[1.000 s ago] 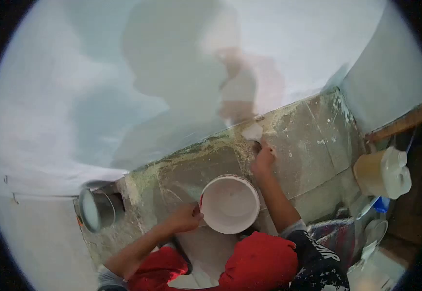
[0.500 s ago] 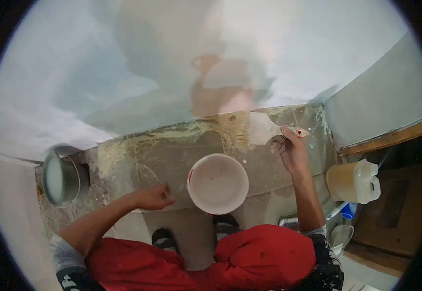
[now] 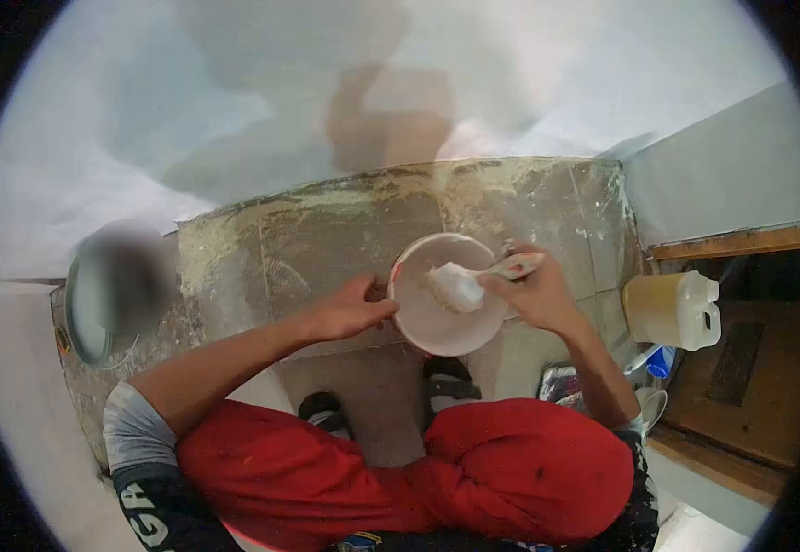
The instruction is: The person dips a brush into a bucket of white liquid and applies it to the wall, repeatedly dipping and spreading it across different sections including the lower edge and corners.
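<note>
My right hand (image 3: 536, 287) grips a wide paintbrush (image 3: 462, 283) by its handle. The brush head is pale with paint, and its bristles point down inside the white bucket (image 3: 437, 339). At the bucket's left rim, my left hand (image 3: 356, 307) has its thumb and fingers closed on the edge. Light residue coats the bucket's inner wall. Part of the bucket's inside is hidden behind the brush and my right hand.
A larger bucket (image 3: 89, 308), partly blurred, stands at the left by the wall. On the right are a jug of yellowish liquid (image 3: 662, 311), a blue item (image 3: 661, 362) and a wooden door (image 3: 740, 386). The stained tile floor (image 3: 345, 239) meets a painted wall (image 3: 547, 83).
My right hand has brought the brush from near the wall's base down into the bucket. My left hand has moved right and taken the bucket's rim. The bucket appears farther right and higher.
</note>
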A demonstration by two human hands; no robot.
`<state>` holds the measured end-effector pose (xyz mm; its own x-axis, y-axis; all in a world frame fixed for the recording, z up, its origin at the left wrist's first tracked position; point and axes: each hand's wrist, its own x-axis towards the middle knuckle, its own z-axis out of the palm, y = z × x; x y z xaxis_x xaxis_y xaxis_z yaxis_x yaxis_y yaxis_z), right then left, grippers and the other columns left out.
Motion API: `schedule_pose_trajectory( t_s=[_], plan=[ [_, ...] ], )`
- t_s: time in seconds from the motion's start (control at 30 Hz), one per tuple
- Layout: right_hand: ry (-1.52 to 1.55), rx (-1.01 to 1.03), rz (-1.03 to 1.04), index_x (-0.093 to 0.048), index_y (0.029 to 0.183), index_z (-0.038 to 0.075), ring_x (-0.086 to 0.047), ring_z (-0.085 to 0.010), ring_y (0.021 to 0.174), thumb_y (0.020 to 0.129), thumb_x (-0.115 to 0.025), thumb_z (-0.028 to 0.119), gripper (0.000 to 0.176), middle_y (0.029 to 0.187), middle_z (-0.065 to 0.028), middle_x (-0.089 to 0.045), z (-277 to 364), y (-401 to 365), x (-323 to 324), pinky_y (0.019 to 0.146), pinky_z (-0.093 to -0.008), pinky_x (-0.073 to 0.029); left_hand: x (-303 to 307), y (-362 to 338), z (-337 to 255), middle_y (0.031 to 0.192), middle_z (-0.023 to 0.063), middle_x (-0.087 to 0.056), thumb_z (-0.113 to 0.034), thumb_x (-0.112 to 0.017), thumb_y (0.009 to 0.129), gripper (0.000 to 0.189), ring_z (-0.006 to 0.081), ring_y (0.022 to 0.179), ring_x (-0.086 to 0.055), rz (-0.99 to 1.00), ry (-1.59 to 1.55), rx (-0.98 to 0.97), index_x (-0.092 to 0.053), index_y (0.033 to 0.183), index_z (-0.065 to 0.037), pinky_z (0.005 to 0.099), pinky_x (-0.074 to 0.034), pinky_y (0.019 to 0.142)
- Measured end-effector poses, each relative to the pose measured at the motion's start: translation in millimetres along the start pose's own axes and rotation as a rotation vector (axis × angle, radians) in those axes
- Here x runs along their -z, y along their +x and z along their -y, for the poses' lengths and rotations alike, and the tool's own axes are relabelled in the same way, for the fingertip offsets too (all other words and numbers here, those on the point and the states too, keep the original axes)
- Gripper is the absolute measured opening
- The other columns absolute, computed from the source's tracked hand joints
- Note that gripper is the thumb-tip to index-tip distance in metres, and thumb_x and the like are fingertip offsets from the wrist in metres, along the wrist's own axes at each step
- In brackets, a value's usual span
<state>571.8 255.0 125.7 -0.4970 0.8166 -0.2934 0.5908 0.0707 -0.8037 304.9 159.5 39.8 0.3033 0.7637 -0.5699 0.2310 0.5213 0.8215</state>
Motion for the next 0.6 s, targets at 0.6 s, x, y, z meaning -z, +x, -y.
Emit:
schedule_pose_trajectory(
  t_s=[0.6],
  plan=[
    [-0.578,0.446,0.107,-0.061,0.102,0.004,-0.062,-0.0417,0.074,0.076,-0.059,0.009,0.027,0.085,-0.0225,-0.062,-25.8,42.2,-96.0,0.069,-0.0499,-0.050,1.8,-14.4,7.3,0.105,0.0128,-0.062,-0.027,-0.058,0.087,0.046,0.0199,0.088,-0.064,0.093,-0.015,0.105,-0.048,0.122,0.002,0.0330,-0.052,0.075]
  ],
)
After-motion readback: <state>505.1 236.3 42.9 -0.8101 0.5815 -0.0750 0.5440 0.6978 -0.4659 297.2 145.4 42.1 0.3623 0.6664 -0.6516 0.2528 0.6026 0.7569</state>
